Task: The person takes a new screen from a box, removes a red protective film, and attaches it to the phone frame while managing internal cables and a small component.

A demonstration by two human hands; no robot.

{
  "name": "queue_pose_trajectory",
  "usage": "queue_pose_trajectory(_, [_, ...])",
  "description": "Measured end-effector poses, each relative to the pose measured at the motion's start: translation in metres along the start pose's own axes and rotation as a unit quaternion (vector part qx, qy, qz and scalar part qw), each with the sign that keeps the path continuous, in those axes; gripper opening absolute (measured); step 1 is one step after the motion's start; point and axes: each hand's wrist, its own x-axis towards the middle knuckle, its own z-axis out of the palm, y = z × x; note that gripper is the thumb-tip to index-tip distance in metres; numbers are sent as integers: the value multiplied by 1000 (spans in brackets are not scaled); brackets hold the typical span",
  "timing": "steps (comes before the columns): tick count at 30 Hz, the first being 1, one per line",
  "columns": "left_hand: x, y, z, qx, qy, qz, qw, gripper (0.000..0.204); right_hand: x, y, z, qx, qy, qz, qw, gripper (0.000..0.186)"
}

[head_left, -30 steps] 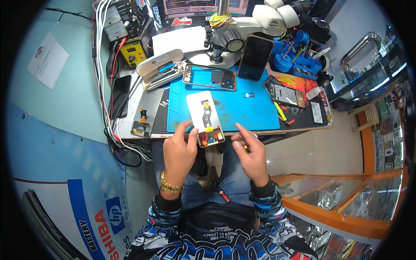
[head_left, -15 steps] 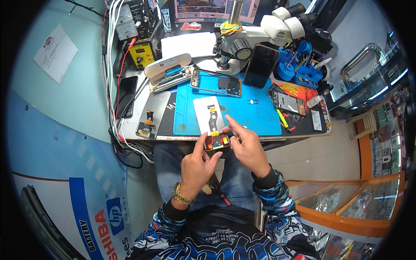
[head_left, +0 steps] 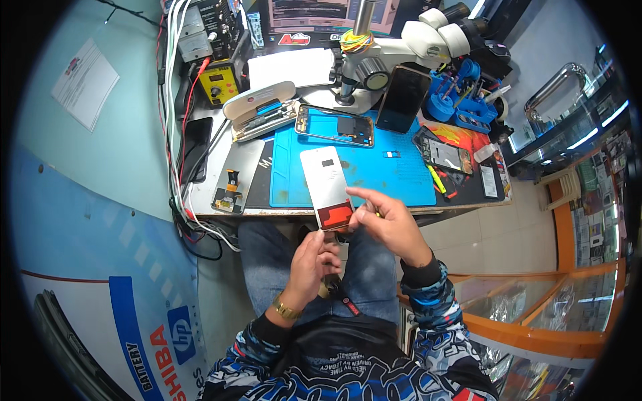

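A white-backed screen panel (head_left: 323,175) with a red lower section (head_left: 334,212) lies at the front edge of the blue mat (head_left: 287,170). My left hand (head_left: 313,267) is just below it, a fingertip at its bottom edge, the other fingers loosely bent and apart. My right hand (head_left: 386,224) is at the panel's lower right, index finger reaching along the edge, other fingers curled around something small and yellowish that I cannot make out. Behind the panel lies an empty phone frame (head_left: 334,127); a dark phone (head_left: 403,98) leans upright beside it.
A microscope (head_left: 428,40), monitor (head_left: 328,17), yellow soldering station (head_left: 221,83), tool case (head_left: 264,113) and blue organiser (head_left: 468,93) crowd the back. A dismantled phone (head_left: 443,150) lies right; another screen part (head_left: 234,177) left. Cables hang along the bench's left side.
The flex cable that lay along the white back no longer shows there, exposing the red section. My left hand has moved down from the panel's side; my right hand has moved to its lower right.
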Motion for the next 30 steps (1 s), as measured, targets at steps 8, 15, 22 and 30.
queue_pose_trajectory(8, [16,6,19,8,-43,-26,999,30,4,3,-6,-300,58,-145,941,31])
queue_pose_trajectory(15, [20,7,24,53,-17,45,997,24,33,6,-18,-447,74,-264,851,16])
queue_pose_trajectory(22, [21,2,24,78,-4,91,993,23,35,3,-17,-519,81,-270,807,6])
queue_pose_trajectory(30, [23,11,27,20,11,60,998,26,35,5,-21,-498,66,-251,828,8])
